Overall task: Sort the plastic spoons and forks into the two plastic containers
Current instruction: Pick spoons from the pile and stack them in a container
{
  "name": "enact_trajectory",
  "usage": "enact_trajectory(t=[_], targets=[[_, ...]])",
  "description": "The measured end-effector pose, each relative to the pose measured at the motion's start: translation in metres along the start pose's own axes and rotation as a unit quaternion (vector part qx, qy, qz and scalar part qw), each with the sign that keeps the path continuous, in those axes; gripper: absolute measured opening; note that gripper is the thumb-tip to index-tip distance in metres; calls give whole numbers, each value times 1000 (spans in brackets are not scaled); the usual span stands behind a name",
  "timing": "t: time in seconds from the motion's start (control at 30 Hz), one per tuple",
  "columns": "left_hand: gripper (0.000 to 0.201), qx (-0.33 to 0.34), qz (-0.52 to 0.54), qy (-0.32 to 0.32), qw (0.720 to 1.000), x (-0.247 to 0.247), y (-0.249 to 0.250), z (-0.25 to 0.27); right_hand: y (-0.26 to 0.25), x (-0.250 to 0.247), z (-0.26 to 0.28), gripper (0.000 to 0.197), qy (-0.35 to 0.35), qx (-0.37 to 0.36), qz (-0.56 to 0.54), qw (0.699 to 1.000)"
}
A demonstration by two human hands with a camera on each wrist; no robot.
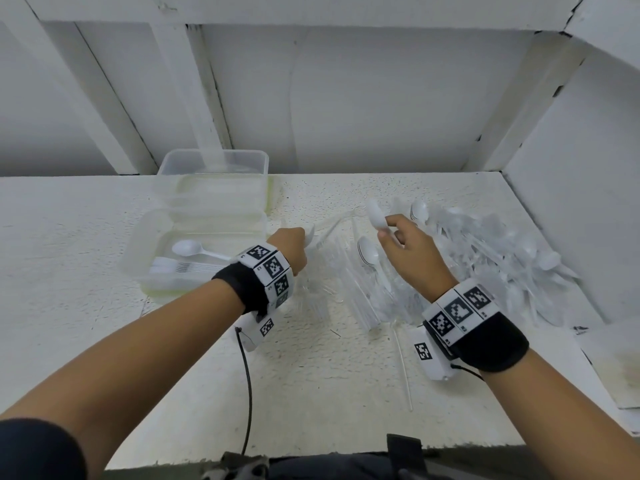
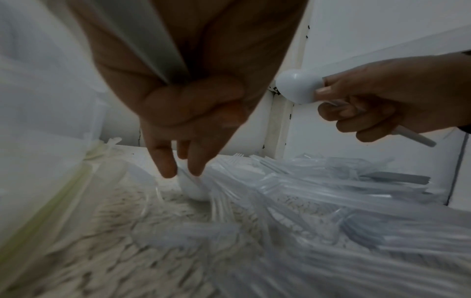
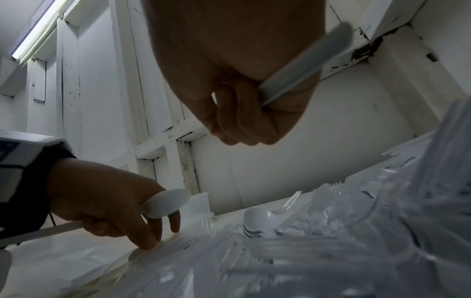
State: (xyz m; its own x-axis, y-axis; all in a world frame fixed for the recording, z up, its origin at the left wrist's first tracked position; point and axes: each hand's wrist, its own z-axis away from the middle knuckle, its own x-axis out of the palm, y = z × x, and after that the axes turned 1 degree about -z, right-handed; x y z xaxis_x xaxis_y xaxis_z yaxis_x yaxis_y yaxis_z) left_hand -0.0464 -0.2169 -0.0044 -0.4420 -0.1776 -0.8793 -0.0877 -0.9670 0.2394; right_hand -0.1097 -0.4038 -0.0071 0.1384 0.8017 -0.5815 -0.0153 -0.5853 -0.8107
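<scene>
So the right hand (image 1: 412, 251) had a white plastic spoon (image 1: 375, 213) gripped, bowl sticking up past the thumb, fingers curled round the handle, raised above the loose pile of clear forks (image 1: 367, 292) and white spoons (image 1: 540, 261) spread over the right half of the white table (image 1: 104, 341). My left hand (image 1: 291, 251) was also wrapped round a white spoon (image 3: 165, 203); in the left wrist view its two free fingers (image 2: 163, 161) reached down and touched another spoon's bowl (image 2: 191, 188) lying at the pile's edge. Just left of that hand sat the near clear container (image 1: 145, 244) with a neat stack of spoons (image 1: 183, 266) inside. The far clear container (image 1: 214, 164) stood right behind it, against the white wall (image 1: 381, 98). I couldn't tell what was inside that one.
</scene>
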Motion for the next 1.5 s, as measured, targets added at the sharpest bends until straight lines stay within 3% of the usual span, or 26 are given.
enact_trajectory(t=[0.1,0.2,0.3,0.47,0.5,0.6,0.73,0.87,1.0,1.13,1.23,1.37,1.5], targets=[[23,6,2,4,1000,2,1,0,-1,0,-3,20,-4,1,4,1000],[6,-11,-7,-8,1000,0,3,2,-2,0,-7,22,-6,3,7,1000],[32,-2,-35,8,999,0,2,2,-4,-1,-10,25,-3,11,24,1000],[13,38,-36,99,994,-15,-1,11,0,-1,-22,24,-15,64,89,994],[11,38,-31,122,991,-20,-2,14,2,-1,-26,19,-26,61,121,990],[6,46,-19,188,981,-37,-7,24,5,4,-36,28,-84,70,202,973],[11,40,75,231,969,-52,-19,33,6,14,-42,20,-165,86,293,938],[20,50,271,242,930,-54,-25,41,9,27,-44,33,-173,91,334,922],[18,64,339,244,906,-47,-25,44,9,30,-43,33,-163,84,332,925],[28,82,380,256,885,-43,-24,44,8,29,-41,31,-173,90,345,918],[17,79,425,269,861,-40,-21,44,9,29,-42,34,-155,90,322,930],[18,74,488,274,826,-37,-19,43,9,24,-40,31,-113,73,219,966],[16,53,558,226,797,-35,-13,41,3,13,-33,35,-65,46,83,993]])
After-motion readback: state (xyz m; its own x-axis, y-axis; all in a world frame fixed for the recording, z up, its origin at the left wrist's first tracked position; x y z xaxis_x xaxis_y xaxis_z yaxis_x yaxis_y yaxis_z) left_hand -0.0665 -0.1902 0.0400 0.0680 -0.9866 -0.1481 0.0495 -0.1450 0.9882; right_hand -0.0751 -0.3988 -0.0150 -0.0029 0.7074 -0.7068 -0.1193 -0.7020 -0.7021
